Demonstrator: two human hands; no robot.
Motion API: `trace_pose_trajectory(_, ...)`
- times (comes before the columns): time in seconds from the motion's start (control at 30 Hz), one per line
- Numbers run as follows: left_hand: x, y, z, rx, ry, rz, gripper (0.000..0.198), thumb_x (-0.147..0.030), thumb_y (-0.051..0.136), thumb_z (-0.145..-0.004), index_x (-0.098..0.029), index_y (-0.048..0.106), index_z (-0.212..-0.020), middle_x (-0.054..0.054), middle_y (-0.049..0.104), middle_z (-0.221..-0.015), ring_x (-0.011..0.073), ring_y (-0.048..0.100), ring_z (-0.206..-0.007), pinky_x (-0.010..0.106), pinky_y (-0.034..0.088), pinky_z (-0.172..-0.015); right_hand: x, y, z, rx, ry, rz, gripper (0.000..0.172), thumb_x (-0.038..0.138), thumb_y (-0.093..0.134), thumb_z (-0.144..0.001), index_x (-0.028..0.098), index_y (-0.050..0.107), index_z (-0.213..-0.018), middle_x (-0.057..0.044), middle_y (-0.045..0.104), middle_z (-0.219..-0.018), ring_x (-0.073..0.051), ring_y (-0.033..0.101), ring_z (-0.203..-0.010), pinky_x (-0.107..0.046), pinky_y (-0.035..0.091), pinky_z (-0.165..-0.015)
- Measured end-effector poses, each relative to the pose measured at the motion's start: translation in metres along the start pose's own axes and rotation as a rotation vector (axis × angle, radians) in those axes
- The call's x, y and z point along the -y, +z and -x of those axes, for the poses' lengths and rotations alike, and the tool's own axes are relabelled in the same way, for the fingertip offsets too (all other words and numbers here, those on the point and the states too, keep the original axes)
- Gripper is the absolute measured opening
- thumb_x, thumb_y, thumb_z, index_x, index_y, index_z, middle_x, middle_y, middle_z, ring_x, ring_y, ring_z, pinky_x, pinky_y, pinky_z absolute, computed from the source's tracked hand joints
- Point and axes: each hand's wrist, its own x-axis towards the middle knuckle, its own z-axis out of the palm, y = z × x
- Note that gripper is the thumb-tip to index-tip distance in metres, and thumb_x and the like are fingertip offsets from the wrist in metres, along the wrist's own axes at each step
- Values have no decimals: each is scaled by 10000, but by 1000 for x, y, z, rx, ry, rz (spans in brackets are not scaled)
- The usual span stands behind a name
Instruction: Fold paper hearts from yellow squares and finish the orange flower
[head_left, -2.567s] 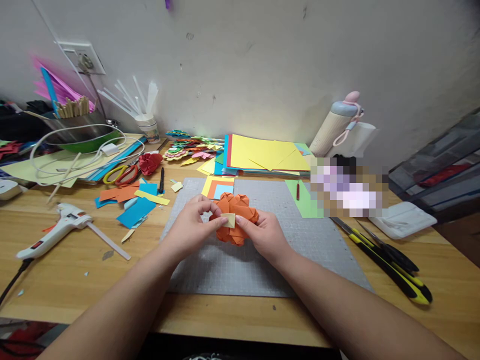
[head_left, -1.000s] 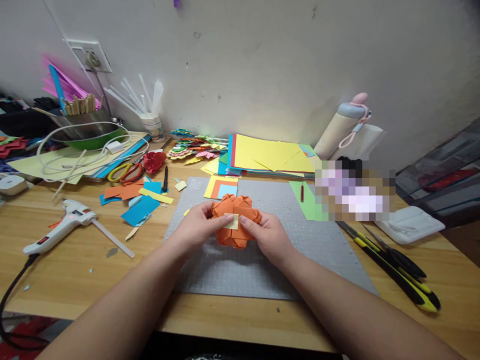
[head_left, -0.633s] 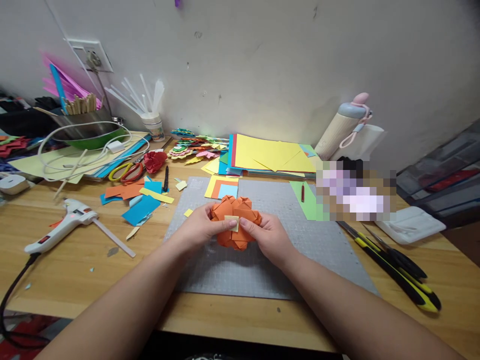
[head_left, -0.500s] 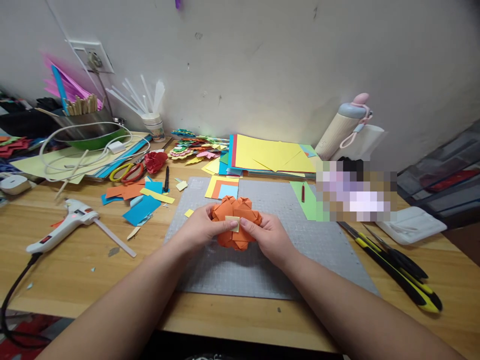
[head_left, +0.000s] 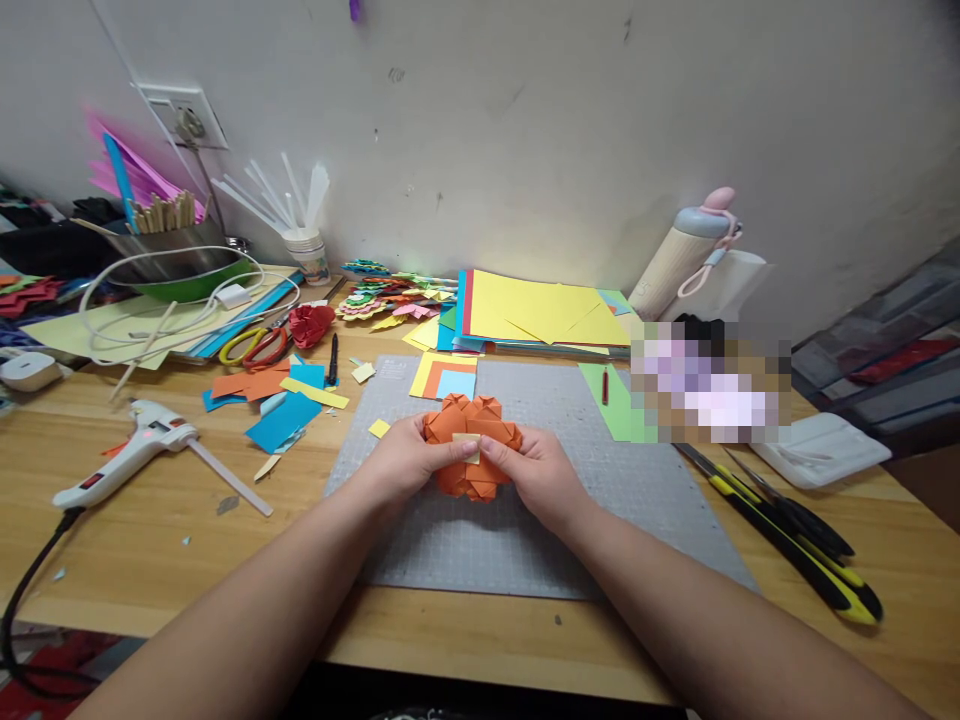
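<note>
An orange folded-paper flower [head_left: 478, 484] is held between both hands above the grey cutting mat [head_left: 645, 520]. A small pale yellow paper square [head_left: 466, 443] lies flat on its middle. My left hand [head_left: 401, 455] grips the flower's left side, its thumb pressing on the square. From the right, my right hand [head_left: 547, 470] grips the other side, and its thumb tip also rests at the square. The fingers behind the flower are mostly hidden.
A white hot glue gun [head_left: 135, 450] lies left, near coloured paper scraps [head_left: 285, 420]. Scissors [head_left: 259, 345] and a red paper flower [head_left: 311, 325] sit behind. A yellow-topped paper stack [head_left: 540, 305] stands by the wall. To the right lie a utility knife [head_left: 787, 540] and a bottle [head_left: 679, 255].
Almost nothing differs. Both hands keep the same hold on the orange flower, with both thumbs still at the pale square.
</note>
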Motion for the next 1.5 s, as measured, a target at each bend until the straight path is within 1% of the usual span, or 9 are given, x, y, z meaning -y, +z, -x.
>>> trace_pose_trajectory(0.17, -3, -4, 1, 28, 9, -7, 352, -338, 803, -619, -161, 686, -900, 53, 709, -840, 155, 631, -686, 266, 474, -658, 0, 0, 0, -18, 27, -42, 284, 444, 672, -730, 161, 692, -754, -23, 676, -720, -152, 596, -647, -286, 472, -652)
trace_pose_trajectory(0.3, -4, -12, 1, 63, 31, 1, 416, -447, 762, -656, -148, 679, -933, 72, 700, -865, 158, 625, -707, 264, 465, -650, -1, -1, 0, -34, 56, -125, 286, 423, 685, -730, 146, 706, -800, -35, 683, -709, -165, 613, -675, -299, 480, -684)
trace_pose_trajectory(0.4, -4, -13, 1, 67, 35, 34, 393, -391, 774, -665, -143, 677, -953, 75, 695, -895, 148, 625, -719, 253, 465, -656, -2, -1, 0, -34, 51, -137, 285, 423, 684, -732, 148, 710, -803, -37, 688, -723, -166, 620, -687, -301, 484, -693)
trace_pose_trajectory(0.57, -3, -6, 3, 73, -26, 79, 316, -310, 785, -660, -141, 702, -914, 55, 707, -820, 134, 622, -650, 251, 477, -643, -1, 2, 2, -16, 29, -91, 286, 437, 670, -743, 170, 712, -839, -41, 702, -787, -187, 638, -759, -324, 495, -741)
trace_pose_trajectory(0.73, 0, -4, 4, 59, -10, 111, 280, -288, 773, -672, -156, 712, -912, 44, 715, -822, 138, 631, -665, 250, 481, -652, 1, 3, 4, -7, 24, -72, 273, 440, 665, -744, 180, 708, -817, -33, 706, -783, -174, 632, -716, -319, 498, -715)
trace_pose_trajectory(1.0, -1, -7, 3, 160, 13, 140, 449, -431, 765, -665, -158, 692, -1014, 71, 717, -864, 160, 644, -673, 272, 489, -657, 1, 1, 2, -49, 17, -99, 287, 435, 671, -742, 164, 709, -827, -34, 693, -746, -172, 623, -701, -310, 495, -701)
trace_pose_trajectory(1.17, 2, -3, 3, 122, -10, 144, 401, -294, 799, -652, -162, 695, -1016, 82, 714, -996, 160, 658, -768, 259, 498, -716, 1, 2, 3, -54, 17, -114, 266, 430, 680, -734, 172, 705, -794, -23, 683, -732, -167, 614, -687, -310, 492, -700)
trace_pose_trajectory(1.33, 6, 0, 2, 88, -3, 167, 392, -283, 795, -656, -145, 697, -1010, 90, 721, -967, 173, 665, -761, 280, 514, -715, 1, 4, 5, -45, 29, -83, 278, 439, 676, -732, 172, 706, -799, -25, 684, -743, -174, 613, -704, -314, 483, -702)
trace_pose_trajectory(1.5, 7, -1, 1, 120, -6, 179, 413, -281, 796, -656, -142, 691, -1031, 99, 716, -974, 179, 664, -759, 290, 513, -718, 0, 5, 5, -33, 28, -73, 271, 439, 662, -747, 181, 709, -815, -26, 689, -760, -180, 617, -717, -317, 485, -702)
